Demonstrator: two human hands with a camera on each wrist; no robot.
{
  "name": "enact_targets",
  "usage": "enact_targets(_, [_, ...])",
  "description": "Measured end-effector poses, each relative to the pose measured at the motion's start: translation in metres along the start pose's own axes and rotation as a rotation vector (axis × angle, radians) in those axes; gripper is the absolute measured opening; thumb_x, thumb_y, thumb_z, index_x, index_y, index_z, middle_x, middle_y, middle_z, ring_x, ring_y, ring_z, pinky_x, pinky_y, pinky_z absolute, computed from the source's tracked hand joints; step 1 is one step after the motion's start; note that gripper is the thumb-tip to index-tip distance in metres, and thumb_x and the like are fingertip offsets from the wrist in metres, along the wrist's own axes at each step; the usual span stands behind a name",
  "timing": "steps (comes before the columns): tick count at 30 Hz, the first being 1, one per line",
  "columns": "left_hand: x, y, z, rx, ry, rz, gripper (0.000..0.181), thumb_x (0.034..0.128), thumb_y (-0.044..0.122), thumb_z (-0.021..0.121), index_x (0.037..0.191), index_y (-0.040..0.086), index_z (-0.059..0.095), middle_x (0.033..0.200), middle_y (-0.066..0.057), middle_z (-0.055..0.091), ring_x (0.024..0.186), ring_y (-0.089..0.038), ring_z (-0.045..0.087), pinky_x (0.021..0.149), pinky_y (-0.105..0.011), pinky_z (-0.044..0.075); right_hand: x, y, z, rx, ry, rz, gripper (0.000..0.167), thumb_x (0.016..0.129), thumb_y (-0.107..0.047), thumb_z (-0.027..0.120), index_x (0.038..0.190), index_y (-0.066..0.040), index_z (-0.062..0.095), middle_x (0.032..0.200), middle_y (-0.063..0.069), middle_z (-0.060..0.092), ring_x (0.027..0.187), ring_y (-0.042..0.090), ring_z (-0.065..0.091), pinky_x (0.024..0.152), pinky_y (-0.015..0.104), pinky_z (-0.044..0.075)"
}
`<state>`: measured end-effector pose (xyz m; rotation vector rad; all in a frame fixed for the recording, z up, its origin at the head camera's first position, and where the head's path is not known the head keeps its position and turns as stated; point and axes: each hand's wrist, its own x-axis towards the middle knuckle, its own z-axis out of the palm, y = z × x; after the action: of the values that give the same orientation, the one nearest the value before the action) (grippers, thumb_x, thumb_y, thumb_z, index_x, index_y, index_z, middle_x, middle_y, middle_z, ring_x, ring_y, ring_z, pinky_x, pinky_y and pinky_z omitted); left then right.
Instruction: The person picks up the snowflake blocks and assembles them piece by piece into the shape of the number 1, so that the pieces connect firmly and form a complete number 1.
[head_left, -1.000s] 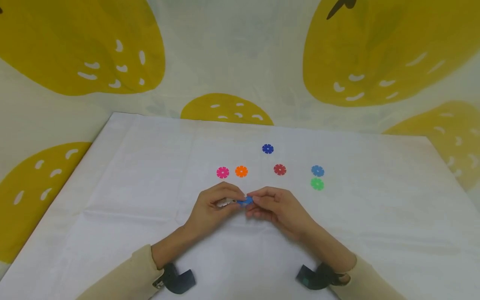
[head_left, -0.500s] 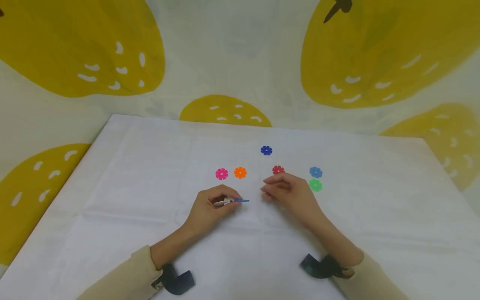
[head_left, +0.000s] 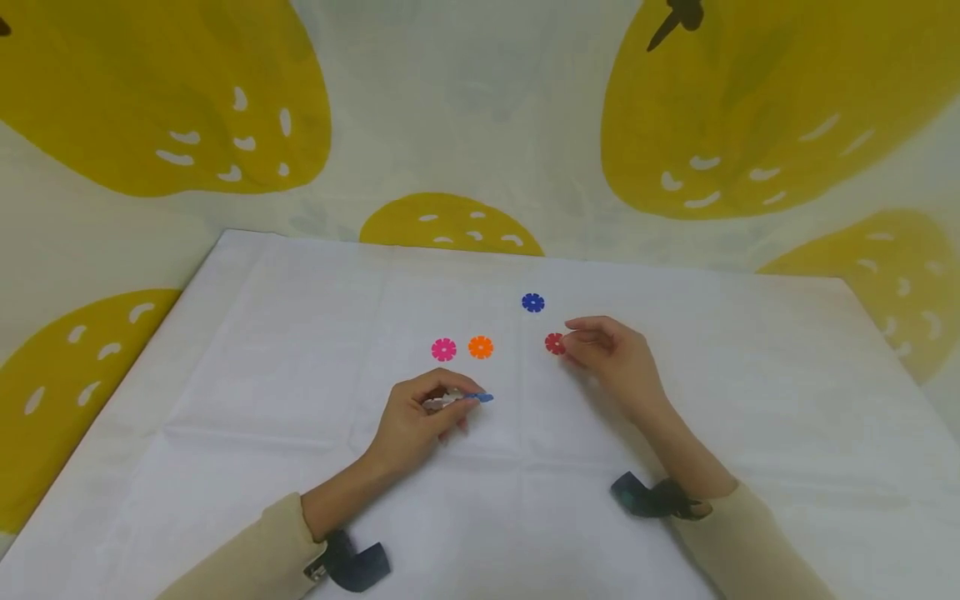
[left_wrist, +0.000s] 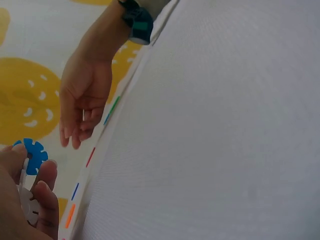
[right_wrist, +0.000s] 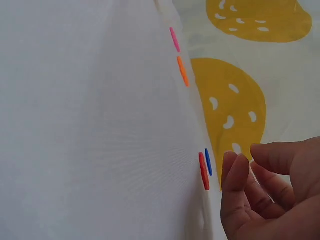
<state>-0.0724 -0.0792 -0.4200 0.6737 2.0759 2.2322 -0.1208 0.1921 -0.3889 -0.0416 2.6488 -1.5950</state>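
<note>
Currently, left hand (head_left: pixel 414 417) pinching one blue disc (left_wrist: pixel 38 150), white pieces (left_wrist: pixel 30 205), right hand (head_left: pixel 618 362) relaxed, six discs (head_left: pixel 481 340) on cloth (head_left: pixel 300 350)

White-covered desk (head_left: pixel 262 333), far edge and both far corners in view; creases (head_left: pixel 247 438) run across its surface. Behind and at both sides: pale backdrop (head_left: pixel 465 100) printed with large yellow fruit shapes (head_left: pixel 165 75) bearing short, curved white marks (head_left: pixel 243 143). Upper right shape has a dark stem (head_left: pixel 678 17); lower right shape appears paler. Desk edge cuts off the middle shape. Light soft, somewhat dull.
</note>
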Motion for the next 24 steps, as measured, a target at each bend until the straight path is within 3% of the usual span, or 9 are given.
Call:
enact_targets(4, [0.0,-0.005,-0.001,0.017,0.01,-0.014,0.012,0.0864,-0.001,0.068,0.097,0.004,0.07,0.082,-0.018,0.066,0.053,-0.033,0.056,0.04,-0.022,0.04,0.005,0.005,0.005,-0.115,0.038,0.025,0.029,0.093,-0.022,0.064,0.119,-0.011,0.063,0.105,0.006,0.066,0.093,0.021,0.063,0.08,0.031,0.053])
enact_targets(7, [0.0,-0.01,-0.001,0.028,0.016,-0.01,0.011,0.0861,0.001,0.069,0.096,0.006,0.071,0.079,-0.017,0.066,0.052,-0.03,0.057,0.042,-0.022,0.041,0.008,0.008,0.007,-0.195,0.057,0.037,0.027,0.091,-0.023,0.066,0.117,-0.015,0.064,0.105,0.002,0.066,0.086,0.022,0.06,0.076,0.035,0.051])
enact_targets(14, [0.001,-0.011,-0.002,0.026,0.035,0.004,0.01,0.0855,0.0,0.069,0.094,0.005,0.072,0.078,-0.015,0.067,0.054,-0.03,0.06,0.056,-0.033,0.054,0.012,0.01,0.01,-0.29,0.033,0.041,0.033,0.087,-0.025,0.072,0.119,-0.017,0.064,0.109,0.003,0.063,0.073,0.023,0.054,0.062,0.031,0.047])
enact_targets(24, [0.001,-0.007,-0.003,0.022,0.048,-0.028,0.012,0.0853,-0.003,0.069,0.095,0.003,0.071,0.079,-0.014,0.068,0.056,-0.031,0.062,0.059,-0.034,0.056,0.017,0.01,0.016,-0.376,0.045,0.028,0.038,0.087,-0.025,0.072,0.122,-0.016,0.066,0.116,0.007,0.061,0.082,0.023,0.053,0.065,0.031,0.046])
